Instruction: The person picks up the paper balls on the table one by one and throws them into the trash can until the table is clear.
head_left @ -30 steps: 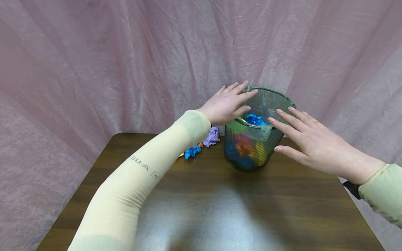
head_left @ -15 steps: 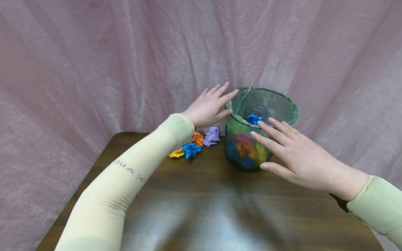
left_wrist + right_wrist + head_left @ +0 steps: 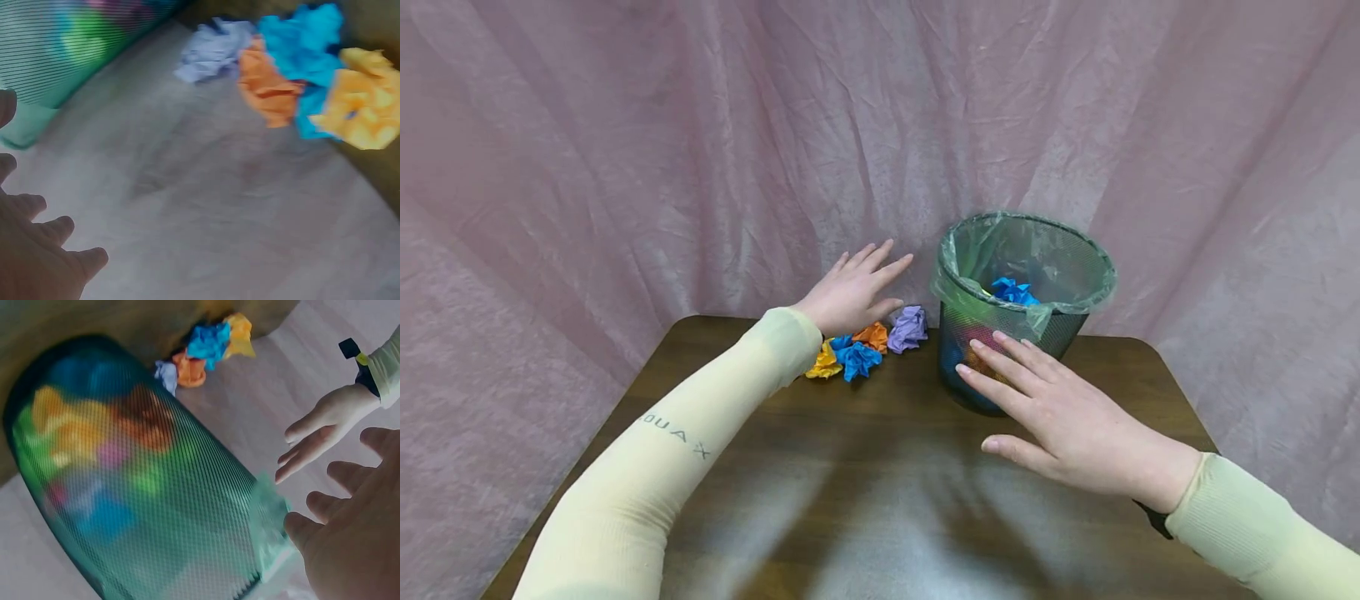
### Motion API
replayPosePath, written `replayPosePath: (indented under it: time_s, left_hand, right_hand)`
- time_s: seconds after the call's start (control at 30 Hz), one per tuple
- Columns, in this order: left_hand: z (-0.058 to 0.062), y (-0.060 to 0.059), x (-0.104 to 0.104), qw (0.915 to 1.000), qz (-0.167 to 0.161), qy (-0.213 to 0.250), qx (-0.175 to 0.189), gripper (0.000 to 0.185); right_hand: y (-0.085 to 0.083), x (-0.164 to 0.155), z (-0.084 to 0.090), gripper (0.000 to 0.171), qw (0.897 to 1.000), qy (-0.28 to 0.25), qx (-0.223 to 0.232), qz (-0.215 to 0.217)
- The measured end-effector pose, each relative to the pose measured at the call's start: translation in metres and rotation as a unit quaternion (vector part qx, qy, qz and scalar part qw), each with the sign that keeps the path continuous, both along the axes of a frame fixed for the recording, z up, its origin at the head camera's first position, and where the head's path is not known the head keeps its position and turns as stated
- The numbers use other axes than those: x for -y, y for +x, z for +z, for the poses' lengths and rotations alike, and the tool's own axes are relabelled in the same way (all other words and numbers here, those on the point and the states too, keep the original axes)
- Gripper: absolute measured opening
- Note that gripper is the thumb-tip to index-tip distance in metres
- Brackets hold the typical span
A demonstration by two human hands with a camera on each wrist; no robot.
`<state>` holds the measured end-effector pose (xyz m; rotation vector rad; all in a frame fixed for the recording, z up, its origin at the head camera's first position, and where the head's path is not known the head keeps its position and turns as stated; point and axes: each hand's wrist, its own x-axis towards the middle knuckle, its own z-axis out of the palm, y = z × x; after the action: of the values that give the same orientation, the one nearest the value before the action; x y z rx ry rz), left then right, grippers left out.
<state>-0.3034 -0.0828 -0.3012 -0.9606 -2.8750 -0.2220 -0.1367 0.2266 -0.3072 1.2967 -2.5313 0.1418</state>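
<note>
Both your hands are spread flat: left hand (image 3: 850,293) hovers above the paper balls (image 3: 857,357), right hand (image 3: 1067,425) just before the bin (image 3: 1022,275).

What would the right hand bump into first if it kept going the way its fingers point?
Most likely the mesh bin. The right hand has straight fingers aimed at the bin's lower wall, just short of it. Depth is hard to judge, so they may nearly touch.

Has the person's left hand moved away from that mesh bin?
Yes. The left hand has drawn back leftward and down from the black mesh wastebasket, now hovering above the crumpled paper balls.
</note>
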Motion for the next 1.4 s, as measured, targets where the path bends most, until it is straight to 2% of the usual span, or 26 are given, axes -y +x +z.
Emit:
replayPosePath:
  time_s: [0.23, 0.4, 0.63, 0.83, 1.1, 1.27, 1.4]
  left_hand:
    - [-0.036, 0.000, 0.032, 0.9990, 0.028, -0.010, 0.032, 0.070]
    - [-0.059, 0.004, 0.050, 0.9980, 0.036, -0.017, 0.049, 0.073]
    - [-0.092, 0.011, 0.074, 0.9975, 0.043, -0.011, 0.056, 0.079]
    - [-0.118, 0.012, 0.093, 0.9962, 0.058, -0.013, 0.064, 0.086]
    - [-0.137, 0.008, 0.099, 0.9929, 0.076, 0.005, 0.091, 0.100]
    - [-0.142, 0.002, 0.095, 0.9907, 0.091, 0.015, 0.100, 0.105]
    - [-0.146, -0.001, 0.091, 0.9876, 0.103, 0.023, 0.116, 0.102]
  right_hand:
    - [-0.003, 0.010, -0.034, 0.074, 0.999, 0.008, 0.036, -0.011]
    - [-0.009, 0.017, -0.055, 0.073, 0.998, 0.007, 0.056, -0.020]
    - [-0.017, 0.023, -0.088, 0.074, 0.996, 0.002, 0.076, -0.046]
    - [-0.023, 0.031, -0.109, 0.075, 0.994, -0.007, 0.092, -0.060]
    - [-0.032, 0.047, -0.127, 0.076, 0.991, -0.014, 0.112, -0.068]
    - [-0.038, 0.060, -0.132, 0.076, 0.991, -0.013, 0.113, -0.068]
    - [-0.041, 0.068, -0.133, 0.076, 0.990, -0.010, 0.124, -0.069]
